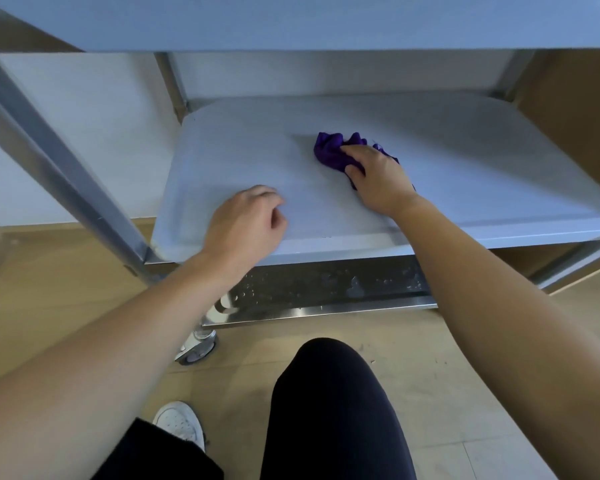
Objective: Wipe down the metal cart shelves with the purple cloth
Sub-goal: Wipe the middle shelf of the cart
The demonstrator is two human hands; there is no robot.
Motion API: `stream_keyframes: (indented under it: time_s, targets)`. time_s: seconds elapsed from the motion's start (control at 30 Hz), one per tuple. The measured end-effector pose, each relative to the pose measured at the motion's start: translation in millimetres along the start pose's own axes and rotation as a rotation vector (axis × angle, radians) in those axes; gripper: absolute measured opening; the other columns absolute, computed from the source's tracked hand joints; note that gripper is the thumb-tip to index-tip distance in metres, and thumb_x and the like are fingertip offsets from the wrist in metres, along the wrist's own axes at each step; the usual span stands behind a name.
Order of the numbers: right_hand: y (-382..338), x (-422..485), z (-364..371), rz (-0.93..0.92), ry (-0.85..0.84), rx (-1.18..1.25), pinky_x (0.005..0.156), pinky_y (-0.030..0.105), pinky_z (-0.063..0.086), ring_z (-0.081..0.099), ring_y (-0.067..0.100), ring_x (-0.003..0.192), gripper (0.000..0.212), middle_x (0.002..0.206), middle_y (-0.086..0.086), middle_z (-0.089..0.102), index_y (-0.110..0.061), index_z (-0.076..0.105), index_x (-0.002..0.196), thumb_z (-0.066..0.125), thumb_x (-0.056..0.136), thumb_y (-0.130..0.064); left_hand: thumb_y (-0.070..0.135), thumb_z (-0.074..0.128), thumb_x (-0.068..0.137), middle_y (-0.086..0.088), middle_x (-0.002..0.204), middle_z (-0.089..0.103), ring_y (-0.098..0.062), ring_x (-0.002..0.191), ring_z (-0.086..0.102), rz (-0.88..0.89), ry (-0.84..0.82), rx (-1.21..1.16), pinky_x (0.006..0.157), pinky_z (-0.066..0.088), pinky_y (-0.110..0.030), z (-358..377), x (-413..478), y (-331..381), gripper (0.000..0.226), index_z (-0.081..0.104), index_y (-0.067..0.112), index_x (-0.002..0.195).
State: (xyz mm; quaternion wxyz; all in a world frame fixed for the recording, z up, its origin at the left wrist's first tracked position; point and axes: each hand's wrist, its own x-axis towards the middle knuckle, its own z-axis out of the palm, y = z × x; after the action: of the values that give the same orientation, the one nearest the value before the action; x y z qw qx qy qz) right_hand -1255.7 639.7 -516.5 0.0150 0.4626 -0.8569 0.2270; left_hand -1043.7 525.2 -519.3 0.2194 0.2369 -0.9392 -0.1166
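A bunched purple cloth (pixel 331 150) lies on the middle shelf (pixel 465 161) of the metal cart, right of centre. My right hand (pixel 378 180) lies on top of the cloth with its fingers curled round it, pressing it to the shelf. Near the shelf's front left edge my left hand (pixel 248 223) rests with loosely curled fingers and holds nothing. The top shelf (pixel 291 19) spans the upper part of the view. Below, the bottom shelf (pixel 326 289) shows water drops.
A slanted metal upright (pixel 49 147) runs down the left side to the cart's corner. A caster wheel (pixel 196 348) stands on the wooden floor. My dark-trousered knee (pixel 329 393) and a white shoe (pixel 179 422) are close in front of the cart.
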Motion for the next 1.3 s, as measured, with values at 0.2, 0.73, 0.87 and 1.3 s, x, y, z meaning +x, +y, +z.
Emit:
stream_keyframes:
  time_s: [0.2, 0.73, 0.87, 1.3]
  targets:
    - [-10.4, 1.6, 9.9, 0.029, 0.026, -0.01, 0.088, 0.03, 0.04, 0.053, 0.029, 0.118, 0.04, 0.135, 0.006, 0.054, -0.018, 0.047, 0.139, 0.042, 0.099, -0.015, 0.013, 0.056, 0.084, 0.002, 0.111, 0.066, -0.021, 0.099, 0.063, -0.091, 0.1, -0.088, 0.086, 0.051, -0.032, -6.8, -17.9, -35.2, 0.024, 0.072, 0.013, 0.101]
    - [-88.2, 21.4, 51.5, -0.13, -0.045, 0.016, 0.091, 0.032, 0.04, 0.054, 0.03, 0.117, 0.034, 0.132, 0.008, 0.057, -0.016, 0.053, 0.13, 0.045, 0.097, -0.019, 0.015, 0.053, 0.084, 0.004, 0.11, 0.066, -0.02, 0.096, 0.062, -0.126, 0.144, -0.069, 0.079, 0.053, -0.033, -4.5, -24.3, -33.6, 0.024, 0.07, 0.013, 0.101]
    - [-47.6, 45.5, 37.8, 0.057, -0.001, -0.054, 0.095, 0.037, 0.042, 0.054, 0.037, 0.117, 0.039, 0.133, 0.016, 0.055, -0.02, 0.048, 0.136, 0.044, 0.097, -0.022, 0.017, 0.053, 0.083, 0.004, 0.109, 0.067, -0.021, 0.095, 0.062, -0.184, 0.182, -0.059, 0.075, 0.054, -0.034, -3.7, -24.6, -33.3, 0.022, 0.068, 0.012, 0.098]
    - [-53.5, 144.9, 62.7, 0.167, -0.01, -0.079, 0.078, 0.034, 0.037, 0.055, 0.037, 0.111, 0.036, 0.126, 0.016, 0.055, -0.016, 0.05, 0.131, 0.038, 0.098, -0.011, 0.023, 0.045, 0.085, 0.0, 0.1, 0.068, -0.022, 0.087, 0.063, -0.148, 0.183, -0.017, 0.07, 0.056, -0.037, -0.4, -23.5, -44.4, 0.026, 0.067, 0.01, 0.093]
